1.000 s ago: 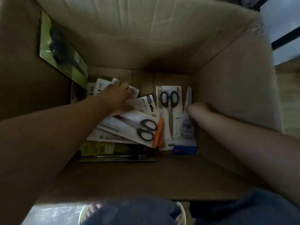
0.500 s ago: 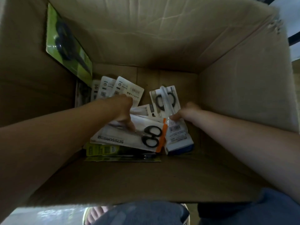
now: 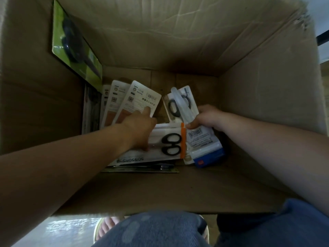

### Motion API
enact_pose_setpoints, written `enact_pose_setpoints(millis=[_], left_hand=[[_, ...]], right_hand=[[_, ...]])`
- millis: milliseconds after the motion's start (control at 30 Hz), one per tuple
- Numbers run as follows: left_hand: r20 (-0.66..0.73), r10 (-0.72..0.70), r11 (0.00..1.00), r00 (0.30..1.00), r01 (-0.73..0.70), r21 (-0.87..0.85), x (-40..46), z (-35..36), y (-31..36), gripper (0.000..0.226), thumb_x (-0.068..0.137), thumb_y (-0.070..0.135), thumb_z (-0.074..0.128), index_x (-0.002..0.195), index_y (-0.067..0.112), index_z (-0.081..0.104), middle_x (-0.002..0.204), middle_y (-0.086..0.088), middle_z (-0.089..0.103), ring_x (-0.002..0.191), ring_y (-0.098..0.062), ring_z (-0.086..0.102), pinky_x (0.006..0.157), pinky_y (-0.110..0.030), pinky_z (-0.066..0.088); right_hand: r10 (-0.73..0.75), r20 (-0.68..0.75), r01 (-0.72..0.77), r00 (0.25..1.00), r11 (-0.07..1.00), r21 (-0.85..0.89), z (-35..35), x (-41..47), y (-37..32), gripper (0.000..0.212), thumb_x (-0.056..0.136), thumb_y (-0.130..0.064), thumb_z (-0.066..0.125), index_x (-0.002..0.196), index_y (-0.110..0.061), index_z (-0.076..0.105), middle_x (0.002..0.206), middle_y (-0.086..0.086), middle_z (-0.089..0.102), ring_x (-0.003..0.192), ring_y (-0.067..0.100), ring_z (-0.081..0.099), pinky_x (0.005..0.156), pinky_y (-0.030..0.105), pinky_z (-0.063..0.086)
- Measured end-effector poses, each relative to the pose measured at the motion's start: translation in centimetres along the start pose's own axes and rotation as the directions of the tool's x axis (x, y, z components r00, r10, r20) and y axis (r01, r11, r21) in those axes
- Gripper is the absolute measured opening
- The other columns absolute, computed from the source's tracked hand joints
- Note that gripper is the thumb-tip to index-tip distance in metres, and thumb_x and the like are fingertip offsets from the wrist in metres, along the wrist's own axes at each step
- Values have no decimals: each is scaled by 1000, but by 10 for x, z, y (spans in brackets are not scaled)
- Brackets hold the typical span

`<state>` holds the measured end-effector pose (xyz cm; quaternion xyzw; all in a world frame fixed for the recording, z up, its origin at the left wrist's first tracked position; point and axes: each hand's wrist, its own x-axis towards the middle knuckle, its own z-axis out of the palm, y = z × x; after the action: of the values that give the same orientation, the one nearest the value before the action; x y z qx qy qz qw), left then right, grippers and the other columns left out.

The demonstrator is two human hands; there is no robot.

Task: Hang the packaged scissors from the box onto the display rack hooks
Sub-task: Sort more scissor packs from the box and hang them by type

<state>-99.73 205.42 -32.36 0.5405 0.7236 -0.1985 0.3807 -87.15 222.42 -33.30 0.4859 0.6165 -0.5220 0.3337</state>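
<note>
Both my arms are down inside the cardboard box [image 3: 267,107], and the packs at the bottom centre are a loose, overlapping heap. That's the risk: pull one and its neighbours could come up with it or slide off sideways. The big green pack [image 3: 74,41] leaning on the wall at upper left could tip onto my forearm if I jostle that side. The fanned white cards [image 3: 135,102] at centre left stand on edge and look ready to topple.

My left hand [image 3: 140,129] reaches in from the lower left, fingers spread flat, pressing on the white pack of black-handled scissors [image 3: 169,145] with the orange stripe; it isn't closed around anything, so that pack may skate under my palm.

My right hand [image 3: 204,118] comes in from the right, thumb and fingers curled round a bundle of packs [image 3: 199,139], barcode side up. It seems to be more than one pack, though the dim light makes that hard to tell, and a slim pinch on slick plastic could let the lower one slip free.
</note>
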Motion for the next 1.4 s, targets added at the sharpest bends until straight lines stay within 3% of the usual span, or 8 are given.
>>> enact_pose_setpoints(millis=[133,300,533,700,900,1033,1300,1400], left_hand=[[-75,98,995,992,-97,21,-2,8,6,60,78,37,72,126,13,44,124,-9,50,103,-23,55,70,-27,39],[-127,-99,917,987,41,-397,-19,-18,-6,50,78,27,72,121,19,48,112,-5,57,91,-17,47,72,-28,36],[-148,-438,326,887,3,-946,-149,-130,-18,43,68,17,83,103,13,58,83,2,57,77,-17,54,59,-27,39],[-173,-482,161,859,-107,-981,-308,-245,-3,36,68,10,82,97,17,62,85,-1,67,75,-19,62,56,-25,45],[-274,-383,-151,882,-353,-923,-500,-380,48,51,51,4,77,101,2,64,92,-16,71,79,-31,69,74,-46,55],[-425,-355,-140,833,-496,-857,-594,-437,83,25,65,1,71,89,7,63,69,-2,68,50,-11,63,34,-16,42],[-658,-465,50,592,-725,-687,-702,-509,107,21,71,7,72,89,12,65,72,7,72,65,-7,66,55,-18,51],[-694,-475,12,542,-784,-621,-723,-522,108,20,81,-3,65,90,14,61,70,9,72,61,-2,66,50,-14,48]], right_hand=[[-32,-7,32,999,999,-1,-1,-2,1,26,79,-2,68,93,-21,57,101,6,64,99,24,60,86,41,51],[-114,-260,144,959,985,100,-10,-33,-10,30,80,0,67,103,-17,59,97,4,63,93,22,60,70,32,50],[-66,-507,275,859,896,349,-44,-181,-76,45,73,-4,76,114,-11,61,105,9,65,91,25,63,71,28,49],[-164,-396,323,903,869,376,-68,-354,-131,33,74,-9,76,101,-15,57,105,8,65,98,28,64,86,43,52],[-318,-332,457,888,684,568,-94,-566,-184,27,71,-2,72,95,-13,65,84,8,73,79,27,71,69,42,58],[-510,-320,589,798,551,591,-97,-669,-229,20,79,9,58,83,-9,64,70,7,72,66,22,71,57,32,55],[-713,-392,731,581,247,636,-113,-803,-295,24,87,5,50,97,-13,62,69,1,73,63,14,70,51,23,54],[-714,-407,760,570,270,591,-115,-830,-308,22,95,-26,50,110,-15,62,87,-1,73,82,16,70,73,31,55]])
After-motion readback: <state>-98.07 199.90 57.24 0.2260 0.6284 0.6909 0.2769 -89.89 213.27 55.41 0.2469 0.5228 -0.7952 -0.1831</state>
